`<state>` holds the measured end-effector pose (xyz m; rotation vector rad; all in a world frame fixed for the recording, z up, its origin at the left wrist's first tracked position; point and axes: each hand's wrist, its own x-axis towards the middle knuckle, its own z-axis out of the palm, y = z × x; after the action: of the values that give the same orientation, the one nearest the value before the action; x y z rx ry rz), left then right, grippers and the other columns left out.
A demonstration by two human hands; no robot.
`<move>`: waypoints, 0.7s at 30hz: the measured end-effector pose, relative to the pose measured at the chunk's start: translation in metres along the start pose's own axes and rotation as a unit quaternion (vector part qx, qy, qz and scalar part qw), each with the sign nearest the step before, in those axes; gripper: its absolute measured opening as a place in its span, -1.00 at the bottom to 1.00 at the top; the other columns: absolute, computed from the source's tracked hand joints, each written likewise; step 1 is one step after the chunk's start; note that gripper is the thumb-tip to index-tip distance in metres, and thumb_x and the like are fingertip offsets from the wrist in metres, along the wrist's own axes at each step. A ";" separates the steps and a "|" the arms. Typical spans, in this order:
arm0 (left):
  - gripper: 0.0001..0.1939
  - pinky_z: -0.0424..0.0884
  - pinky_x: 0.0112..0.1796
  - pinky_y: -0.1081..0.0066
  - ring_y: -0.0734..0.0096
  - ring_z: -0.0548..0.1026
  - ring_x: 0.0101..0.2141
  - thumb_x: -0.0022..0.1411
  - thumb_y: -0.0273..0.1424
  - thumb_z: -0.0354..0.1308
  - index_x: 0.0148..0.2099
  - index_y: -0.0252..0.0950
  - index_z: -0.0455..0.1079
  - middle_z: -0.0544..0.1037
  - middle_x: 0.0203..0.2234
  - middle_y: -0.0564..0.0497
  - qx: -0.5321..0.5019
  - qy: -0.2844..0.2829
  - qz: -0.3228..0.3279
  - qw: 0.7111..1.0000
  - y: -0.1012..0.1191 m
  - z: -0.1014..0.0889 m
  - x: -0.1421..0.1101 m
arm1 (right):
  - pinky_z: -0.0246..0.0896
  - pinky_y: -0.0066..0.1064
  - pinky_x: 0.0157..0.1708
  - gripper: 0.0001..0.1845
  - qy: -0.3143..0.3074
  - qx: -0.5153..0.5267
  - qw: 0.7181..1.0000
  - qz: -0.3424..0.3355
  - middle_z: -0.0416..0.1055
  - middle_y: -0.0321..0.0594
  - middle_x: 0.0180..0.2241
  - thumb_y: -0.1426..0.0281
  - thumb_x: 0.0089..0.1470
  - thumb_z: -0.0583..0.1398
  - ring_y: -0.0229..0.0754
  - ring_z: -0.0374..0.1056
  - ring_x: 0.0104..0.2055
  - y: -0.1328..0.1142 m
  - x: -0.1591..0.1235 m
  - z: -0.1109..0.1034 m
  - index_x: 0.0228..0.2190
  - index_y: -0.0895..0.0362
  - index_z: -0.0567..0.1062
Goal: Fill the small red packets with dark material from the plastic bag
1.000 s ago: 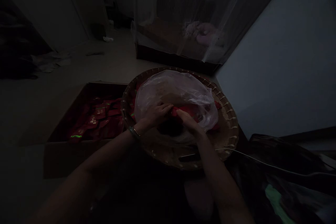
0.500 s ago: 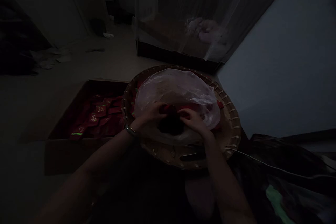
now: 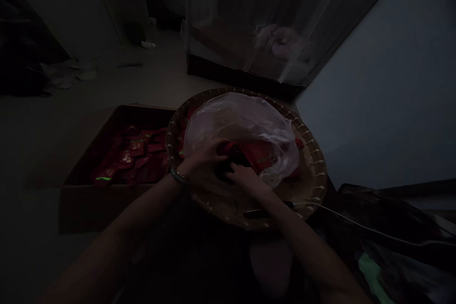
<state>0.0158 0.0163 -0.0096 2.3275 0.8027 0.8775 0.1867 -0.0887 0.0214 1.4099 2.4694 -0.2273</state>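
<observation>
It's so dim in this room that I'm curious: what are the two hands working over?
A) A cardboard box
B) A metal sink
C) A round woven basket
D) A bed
C. The left hand and right hand are both at a clear plastic bag lying in the round woven basket, whose rim shows around it.

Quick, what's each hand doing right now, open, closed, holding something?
Left hand: fingers curled at the clear plastic bag; too dim to tell if gripping.
Right hand: fingers bent beside a red packet; cannot tell if holding.
</observation>
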 end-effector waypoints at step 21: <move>-0.44 0.37 -0.10 0.24 0.22 0.45 -0.12 0.05 -0.26 0.28 0.10 -0.26 0.33 0.49 -0.08 -0.12 -0.027 -0.010 -0.006 1.000 0.000 -0.002 -0.004 | 0.39 -0.41 -0.52 -0.71 0.195 0.672 0.696 0.161 0.44 -0.37 -0.47 0.34 -0.24 0.31 -0.28 0.38 -0.51 0.035 -0.009 0.010 -0.36 0.12 0.47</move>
<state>0.0118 0.0139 -0.0095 2.2793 0.7751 0.8583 0.2227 -0.0806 0.0150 2.5112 2.0927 -2.1762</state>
